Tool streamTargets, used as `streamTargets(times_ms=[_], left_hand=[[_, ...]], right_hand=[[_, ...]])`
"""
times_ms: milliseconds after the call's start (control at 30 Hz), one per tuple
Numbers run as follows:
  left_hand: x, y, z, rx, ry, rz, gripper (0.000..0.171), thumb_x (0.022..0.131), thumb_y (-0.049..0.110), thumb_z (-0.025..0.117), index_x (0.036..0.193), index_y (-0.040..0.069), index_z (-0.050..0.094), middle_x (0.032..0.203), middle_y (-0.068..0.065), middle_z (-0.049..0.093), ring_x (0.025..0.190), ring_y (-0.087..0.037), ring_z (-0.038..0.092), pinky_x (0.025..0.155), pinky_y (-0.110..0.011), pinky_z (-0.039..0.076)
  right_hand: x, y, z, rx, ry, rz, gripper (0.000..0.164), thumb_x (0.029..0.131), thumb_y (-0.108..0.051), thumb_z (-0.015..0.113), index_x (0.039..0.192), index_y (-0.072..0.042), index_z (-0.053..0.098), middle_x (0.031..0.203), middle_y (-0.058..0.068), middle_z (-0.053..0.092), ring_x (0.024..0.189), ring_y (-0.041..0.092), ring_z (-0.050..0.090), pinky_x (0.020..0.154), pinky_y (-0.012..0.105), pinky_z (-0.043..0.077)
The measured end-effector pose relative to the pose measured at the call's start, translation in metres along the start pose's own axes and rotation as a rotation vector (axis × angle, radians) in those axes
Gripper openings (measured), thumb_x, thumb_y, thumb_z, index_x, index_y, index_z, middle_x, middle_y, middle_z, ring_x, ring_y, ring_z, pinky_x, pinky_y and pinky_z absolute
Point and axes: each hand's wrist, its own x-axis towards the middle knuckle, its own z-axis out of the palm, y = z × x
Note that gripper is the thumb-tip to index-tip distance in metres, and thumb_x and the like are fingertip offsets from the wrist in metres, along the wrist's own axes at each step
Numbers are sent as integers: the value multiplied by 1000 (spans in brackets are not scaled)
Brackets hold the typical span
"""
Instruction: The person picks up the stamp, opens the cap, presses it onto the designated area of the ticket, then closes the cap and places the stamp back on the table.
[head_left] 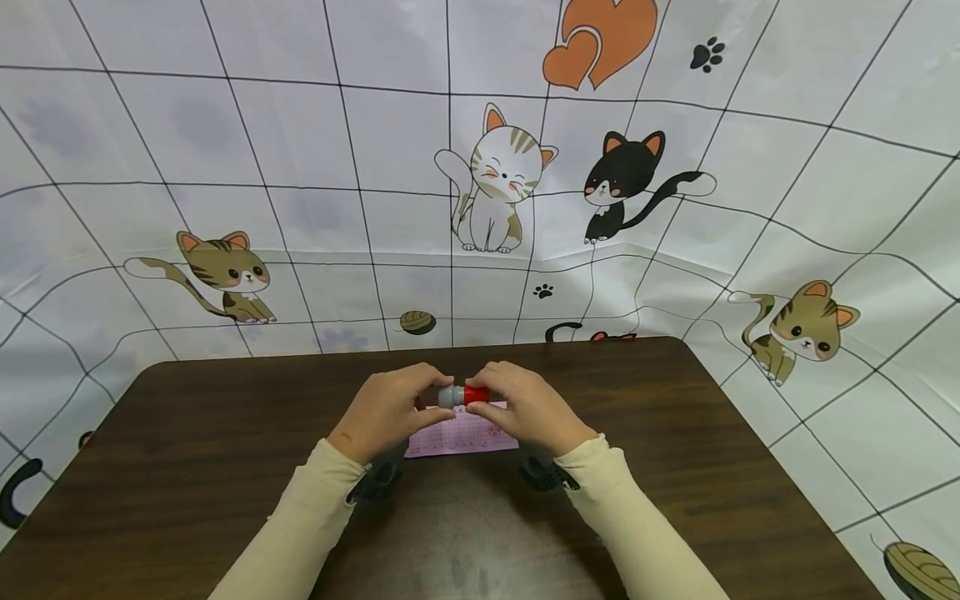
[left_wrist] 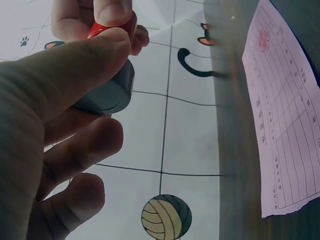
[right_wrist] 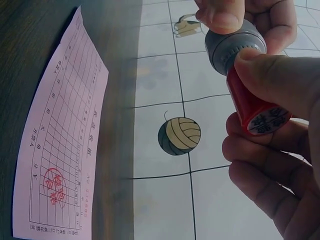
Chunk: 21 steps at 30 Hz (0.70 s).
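Observation:
Over the middle of the table, a small self-inking stamp is held level between both hands. My left hand (head_left: 382, 410) pinches its grey cap (right_wrist: 235, 46) between thumb and fingers. The stamp's red body (right_wrist: 248, 102) is pinched by my right hand (head_left: 538, 410), and dark characters show on its round end. Cap and body appear joined in the right wrist view. Beneath the hands lies a pink printed slip (head_left: 461, 435), ruled with a grid. A red stamped mark (right_wrist: 56, 187) shows on the slip. The hands partly cover its upper edge in the head view.
The dark brown wooden table (head_left: 247, 450) reaches out on both sides. Behind it hangs a white cloth (head_left: 300, 217) with a line grid and printed cats. Dark wrist devices (head_left: 378, 481) sit at both cuffs.

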Motion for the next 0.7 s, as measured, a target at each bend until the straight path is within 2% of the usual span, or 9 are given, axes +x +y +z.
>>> streamTargets(times_ms=[200, 367, 567, 700], left_hand=[[1, 1, 1, 20, 23, -19, 45, 80, 26, 92, 119, 13, 73, 109, 2, 74, 73, -6, 59, 70, -22, 58], [1, 0, 1, 7, 31, -34, 45, 82, 27, 90, 122, 14, 72, 108, 3, 72, 75, -6, 58, 67, -22, 55], [0, -2, 1, 13, 58, -58, 45, 84, 29, 89, 124, 15, 72, 109, 3, 73, 76, -6, 61, 67, -24, 55], [0, -2, 0, 3, 71, -62, 48, 84, 28, 89, 125, 14, 71, 111, 1, 73, 78, -7, 66, 69, -27, 59]], right_hand=[[0, 1, 1, 6, 13, 43, 26, 93, -24, 79, 114, -10, 72, 102, -2, 68, 89, 15, 64, 82, 31, 56], [1, 1, 2, 89, 13, 106, 28, 92, -20, 81, 116, -10, 70, 103, -2, 68, 88, 14, 65, 80, 29, 57], [1, 1, 1, 167, 25, 197, 33, 91, -16, 81, 121, -10, 67, 111, 1, 71, 97, 13, 68, 87, 34, 59], [1, 0, -2, 181, 49, 215, 29, 93, -15, 80, 118, -12, 68, 110, 0, 74, 99, 15, 72, 87, 37, 60]])
